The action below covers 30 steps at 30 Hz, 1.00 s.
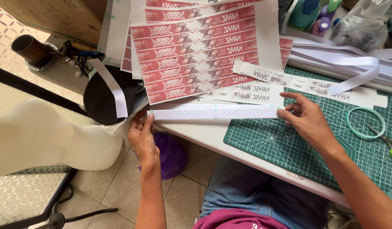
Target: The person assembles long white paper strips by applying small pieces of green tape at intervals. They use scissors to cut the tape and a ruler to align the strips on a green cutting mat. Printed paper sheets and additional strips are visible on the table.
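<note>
At the near edge of the white bench [196, 135], a long white paper strip [215, 112] is held stretched between two hands. Its left end is pinched in the grip of the left hand [141, 138], thumb on top and fingers underneath, just off the bench edge. Its right end is pressed down by the fingertips [282, 113] of the right hand [307, 121], whose fingers are spread, where the strip meets the green cutting mat [289, 144]. Just behind the strip, black-and-white printed labels [251, 93] are laid, and behind those a sheet of red printed bands [196, 51] is spread. Right of the strip, on the mat, a pale green ring [365, 123] and green-handled scissors [389, 144] are seen. Left of the strip, a round black object [100, 99] is draped with another white strip [113, 87].
</note>
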Available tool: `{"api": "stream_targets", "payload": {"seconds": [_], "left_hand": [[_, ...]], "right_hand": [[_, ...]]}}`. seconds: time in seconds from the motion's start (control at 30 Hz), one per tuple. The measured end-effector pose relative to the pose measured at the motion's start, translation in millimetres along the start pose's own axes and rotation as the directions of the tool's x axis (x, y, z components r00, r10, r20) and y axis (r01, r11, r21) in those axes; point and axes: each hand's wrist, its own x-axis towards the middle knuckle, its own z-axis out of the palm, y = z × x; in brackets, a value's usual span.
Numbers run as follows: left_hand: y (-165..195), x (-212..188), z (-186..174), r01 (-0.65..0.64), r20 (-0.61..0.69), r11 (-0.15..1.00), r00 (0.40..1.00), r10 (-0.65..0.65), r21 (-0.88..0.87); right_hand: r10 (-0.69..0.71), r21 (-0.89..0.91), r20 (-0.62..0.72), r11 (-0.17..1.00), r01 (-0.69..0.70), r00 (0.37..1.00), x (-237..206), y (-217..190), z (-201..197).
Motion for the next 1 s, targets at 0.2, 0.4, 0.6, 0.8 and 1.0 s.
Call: {"api": "stream_targets", "payload": {"seconds": [0.2,0.4,0.6,0.8,1.0], "left_hand": [[6.5,0.6,21.2,-0.174,-0.046,0.972,0.982,0.184,0.161],[11.4,-3.0,30.6,-0.239,-0.055,0.908,0.960,0.274,0.345],[7.5,-8.6,39.2,-0.355,-0.034,0.839,0.914,0.404,0.411],[3.6,-16.5,34.2,-0.383,-0.119,0.831,0.878,0.463,0.404],[-6.3,-55.9,41.9,-0.533,0.197,0.510,0.797,0.571,0.675]], "right_hand": [[-0.012,-0.161,-0.043,0.987,0.005,0.999,15.4,-5.8,3.5],[-0.121,-0.316,-0.088,0.945,0.087,0.989,17.7,-3.2,6.6],[-0.361,-0.597,-0.107,0.768,0.231,0.926,5.6,-5.3,8.4],[-0.432,-0.821,-0.042,0.528,0.215,0.901,-13.7,2.1,7.3],[-0.616,-0.772,0.108,0.443,0.456,0.781,-27.0,20.6,9.4]]}}
